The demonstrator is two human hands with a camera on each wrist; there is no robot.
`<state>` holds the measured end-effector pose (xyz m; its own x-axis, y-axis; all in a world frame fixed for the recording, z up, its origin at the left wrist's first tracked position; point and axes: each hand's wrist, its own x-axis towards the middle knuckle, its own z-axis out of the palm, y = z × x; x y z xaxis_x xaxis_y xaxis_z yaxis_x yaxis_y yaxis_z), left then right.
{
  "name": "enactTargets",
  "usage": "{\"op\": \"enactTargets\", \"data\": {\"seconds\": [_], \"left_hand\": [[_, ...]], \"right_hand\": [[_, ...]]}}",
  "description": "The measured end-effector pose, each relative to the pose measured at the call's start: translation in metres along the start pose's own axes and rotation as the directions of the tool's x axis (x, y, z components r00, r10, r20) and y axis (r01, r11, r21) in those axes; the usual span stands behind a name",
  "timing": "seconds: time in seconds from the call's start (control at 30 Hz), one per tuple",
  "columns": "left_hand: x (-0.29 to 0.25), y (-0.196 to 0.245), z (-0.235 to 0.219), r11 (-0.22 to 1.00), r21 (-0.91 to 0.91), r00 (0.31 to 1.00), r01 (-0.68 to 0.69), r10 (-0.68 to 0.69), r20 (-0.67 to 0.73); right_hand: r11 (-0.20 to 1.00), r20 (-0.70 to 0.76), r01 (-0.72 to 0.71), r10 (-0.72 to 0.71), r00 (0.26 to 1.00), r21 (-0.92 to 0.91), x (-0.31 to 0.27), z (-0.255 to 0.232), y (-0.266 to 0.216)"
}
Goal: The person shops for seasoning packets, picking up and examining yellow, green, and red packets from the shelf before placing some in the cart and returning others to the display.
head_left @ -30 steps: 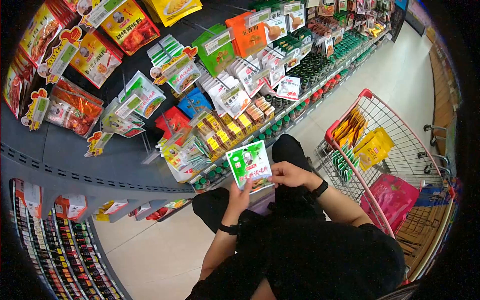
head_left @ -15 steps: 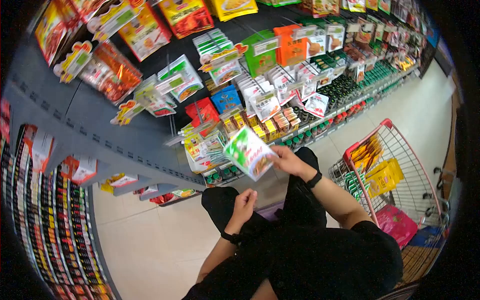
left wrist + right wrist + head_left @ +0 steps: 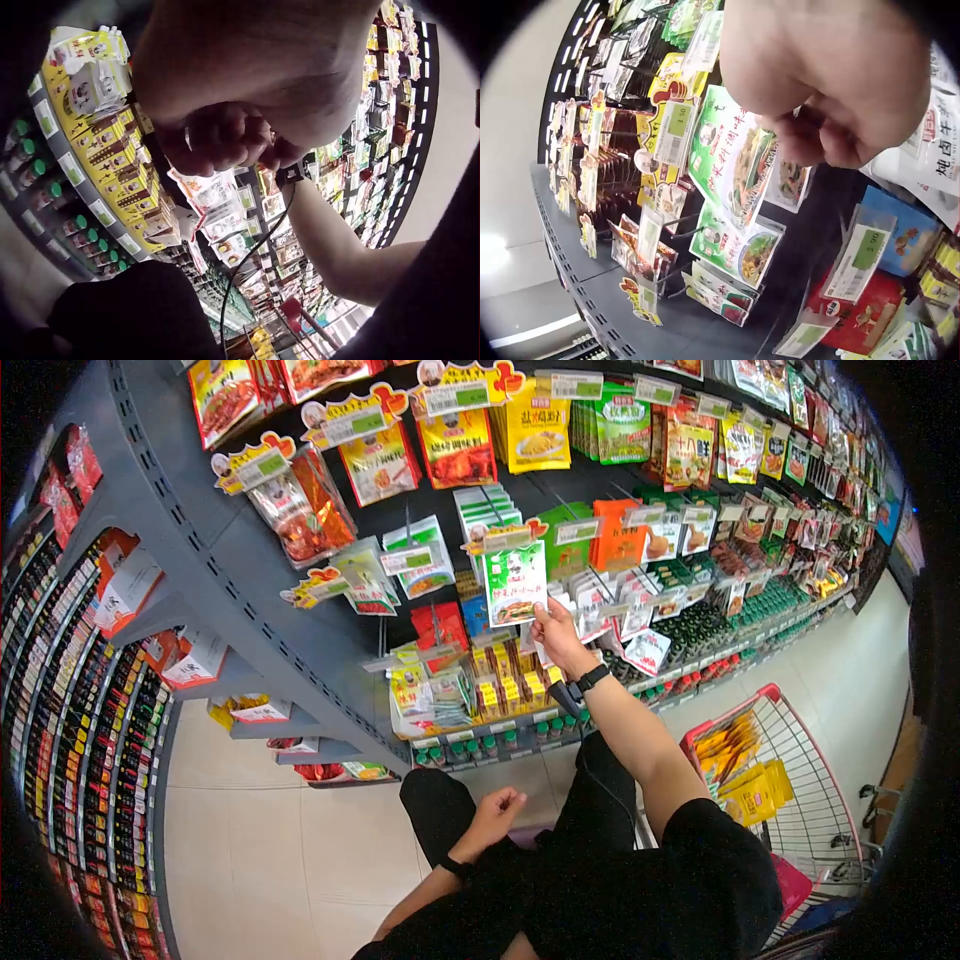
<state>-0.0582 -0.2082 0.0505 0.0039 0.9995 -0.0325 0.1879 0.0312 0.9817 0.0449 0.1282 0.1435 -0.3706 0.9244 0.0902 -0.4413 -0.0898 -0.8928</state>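
Observation:
My right hand point(image 3: 557, 635) is raised to the shelf and pinches a green-and-white seasoning packet point(image 3: 515, 582) by its lower right edge. The packet stands upright in front of a hook with similar packets and a price tag. In the right wrist view the packet point(image 3: 724, 154) shows a picture of a cooked dish, and my fingers point(image 3: 840, 139) lie at its edge. More green-and-white packets point(image 3: 735, 247) hang just below it there. My left hand point(image 3: 490, 820) stays low near my knee, fingers loosely curled and holding nothing; a ring point(image 3: 188, 139) shows on one finger.
Yellow boxes point(image 3: 505, 690) and green-capped jars point(image 3: 470, 748) line the lower shelf. Yellow packets point(image 3: 540, 430) and an orange packet point(image 3: 617, 532) hang nearby. A red-rimmed shopping cart point(image 3: 815, 735) with packets inside stands at my right. A black cable point(image 3: 247, 259) runs from the right wrist.
The packet has gone from both hands to the right hand alone, then up and forward to the hanging packets. The left hand let go and stayed low. The head view has shifted.

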Motion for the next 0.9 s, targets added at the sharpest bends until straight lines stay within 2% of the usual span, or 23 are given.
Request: {"op": "enactTargets", "data": {"seconds": [0.03,0.3,0.4,0.5,0.63,0.83,0.9], "left_hand": [[-0.001,-0.004,0.000,0.999,-0.022,0.999,-0.040,0.040,0.000],[-0.005,-0.013,-0.008,1.000,0.001,1.000,-0.010,0.010,0.007],[0.002,-0.019,-0.010,1.000,0.005,1.000,-0.020,0.020,-0.007],[0.007,-0.020,-0.010,0.999,0.010,0.999,-0.031,0.032,-0.027],[0.011,-0.021,-0.008,0.998,0.006,0.998,-0.057,0.057,-0.023],[0.009,-0.023,-0.005,0.998,0.058,1.000,-0.016,0.015,0.009],[0.009,-0.022,-0.004,0.998,0.045,0.999,-0.047,0.047,-0.006]], "right_hand": [[1.000,0.002,0.012,-0.012,1.000,-0.010,0.003,0.003,-0.004],[0.985,0.022,0.138,-0.137,0.990,-0.099,0.021,0.020,-0.020],[0.998,-0.075,0.054,-0.053,0.996,0.010,0.029,0.023,-0.018],[0.996,-0.045,0.067,-0.065,0.997,0.057,0.031,0.019,-0.013],[0.998,-0.105,0.054,-0.050,0.993,0.032,0.027,0.019,-0.013],[0.975,-0.087,0.070,-0.052,0.995,0.213,0.028,0.021,-0.020],[0.966,-0.090,0.053,-0.030,0.995,0.254,0.029,0.020,-0.020]]}}
